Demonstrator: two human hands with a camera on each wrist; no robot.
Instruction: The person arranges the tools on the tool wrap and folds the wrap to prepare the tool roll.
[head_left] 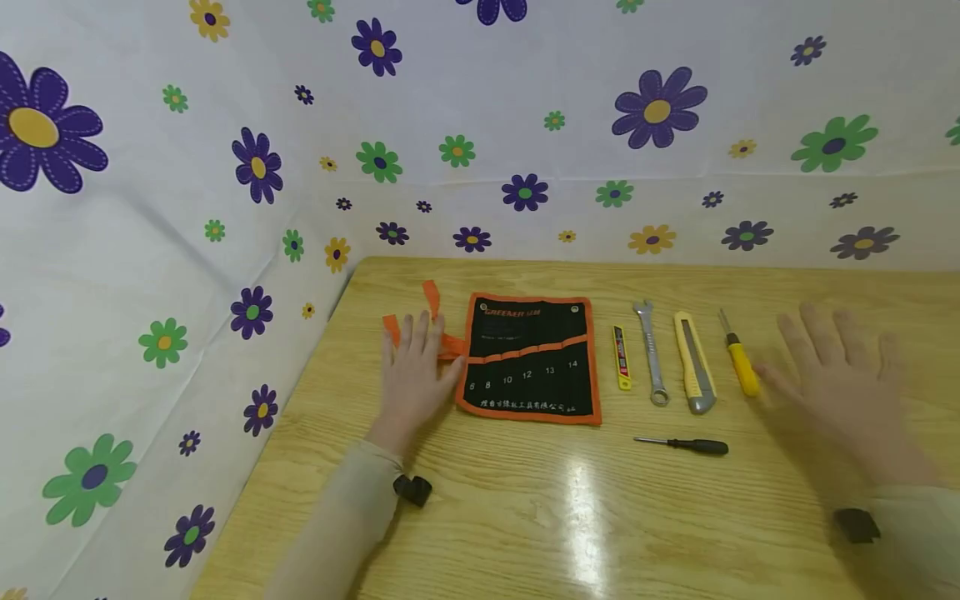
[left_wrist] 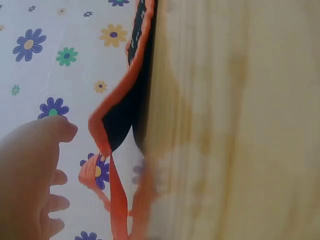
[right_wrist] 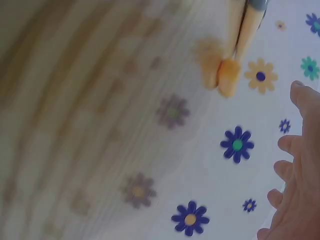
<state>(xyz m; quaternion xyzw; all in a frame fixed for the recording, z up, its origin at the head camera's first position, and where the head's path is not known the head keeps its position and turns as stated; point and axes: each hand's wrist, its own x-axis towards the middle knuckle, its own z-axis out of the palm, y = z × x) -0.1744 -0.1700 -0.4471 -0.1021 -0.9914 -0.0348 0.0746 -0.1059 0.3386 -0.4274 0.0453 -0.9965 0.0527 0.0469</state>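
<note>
In the head view a black pouch (head_left: 528, 358) with orange edging and numbered pockets lies flat on the table. The left hand (head_left: 412, 379), fingers spread, is at its left side over the orange straps (head_left: 452, 346); whether it touches them I cannot tell. To the pouch's right lie a small yellow case (head_left: 621, 358), a wrench (head_left: 652, 354), a yellow utility knife (head_left: 695, 362) and a yellow screwdriver (head_left: 741, 367). A black screwdriver (head_left: 701, 447) lies below them. The right hand (head_left: 843, 383), blurred and empty with fingers spread, is just right of the yellow screwdriver.
The wooden table (head_left: 510, 517) meets a flower-patterned cloth (head_left: 570, 83) along its back and left edges. Each wrist wears a dark strap-mounted piece. In the left wrist view the pouch (left_wrist: 117, 120) appears edge-on beside the left thumb.
</note>
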